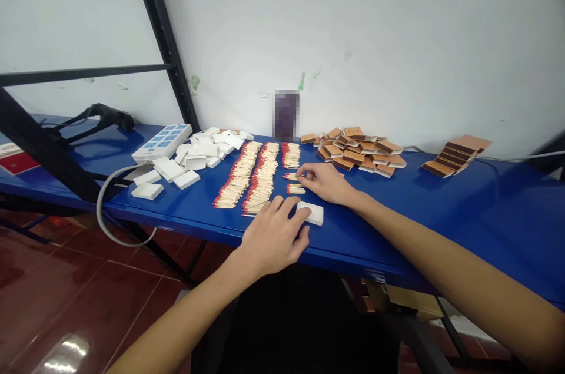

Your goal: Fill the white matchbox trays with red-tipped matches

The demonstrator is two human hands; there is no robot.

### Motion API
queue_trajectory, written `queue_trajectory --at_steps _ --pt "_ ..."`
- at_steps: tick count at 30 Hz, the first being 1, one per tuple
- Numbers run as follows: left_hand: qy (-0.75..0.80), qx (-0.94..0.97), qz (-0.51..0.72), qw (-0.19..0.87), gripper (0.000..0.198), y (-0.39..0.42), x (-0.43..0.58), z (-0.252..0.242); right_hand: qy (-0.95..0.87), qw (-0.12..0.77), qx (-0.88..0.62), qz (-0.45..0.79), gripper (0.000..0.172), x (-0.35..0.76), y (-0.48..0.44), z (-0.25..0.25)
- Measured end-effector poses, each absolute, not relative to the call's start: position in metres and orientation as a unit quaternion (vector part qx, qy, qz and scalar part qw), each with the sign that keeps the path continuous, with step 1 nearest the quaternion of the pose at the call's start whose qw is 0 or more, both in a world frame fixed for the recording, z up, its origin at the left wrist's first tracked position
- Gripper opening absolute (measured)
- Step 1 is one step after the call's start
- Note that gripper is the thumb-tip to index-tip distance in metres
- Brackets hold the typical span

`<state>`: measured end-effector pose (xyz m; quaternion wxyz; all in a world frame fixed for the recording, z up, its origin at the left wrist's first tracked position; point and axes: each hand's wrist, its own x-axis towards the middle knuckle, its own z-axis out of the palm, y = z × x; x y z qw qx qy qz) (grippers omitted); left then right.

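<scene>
My left hand [276,232] lies near the front edge of the tabletop [441,209], half curled and palm down. Its fingertips rest against the left end of a small white tray [313,214], and the thumb lies on the near side. It steadies the tray but is not closed around it. The tray lies flat, just to the right of this hand and close to the front edge.

My right hand [324,181] is a little farther in, behind the tray, with the fingers bent down onto a small bundle of matches [291,176]. The fingertips touch the matches, but I cannot tell whether they already pinch any. A second small bundle [295,189] lies between this hand and the tray.

In my judgement, the step in hand is taking a portion of matches beside the open tray. A next move calls for a fine pinch that keeps the sticks parallel, while the left hand keeps the tray from sliding.

Left of both hands, two long rows of matches [260,176] run from the front edge towards the wall, and a shorter row [290,155] lies behind the right hand. Farther left is a pile of white trays [203,150] and a power strip [162,142]. Towards the back edge on the right lies a heap of brown sleeves [357,150], and well apart from it, a neat stack of sleeves [454,155].
</scene>
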<state>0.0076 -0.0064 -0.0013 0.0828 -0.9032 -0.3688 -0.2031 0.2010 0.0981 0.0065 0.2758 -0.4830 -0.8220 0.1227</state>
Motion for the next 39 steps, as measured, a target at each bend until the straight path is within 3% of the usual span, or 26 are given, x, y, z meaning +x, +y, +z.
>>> queue_trajectory --at_steps 20,39 --pt "-0.368 -0.905 -0.200 0.077 0.028 -0.0070 0.0075 -0.0009 -0.826 0.265 -0.482 0.122 0.021 0.2012 0.0972 0.0080" --pt "-0.368 -0.903 -0.204 0.083 0.028 -0.0072 0.0074 -0.0019 -0.810 0.242 -0.496 0.200 0.015 0.2014 0.0988 0.0113"
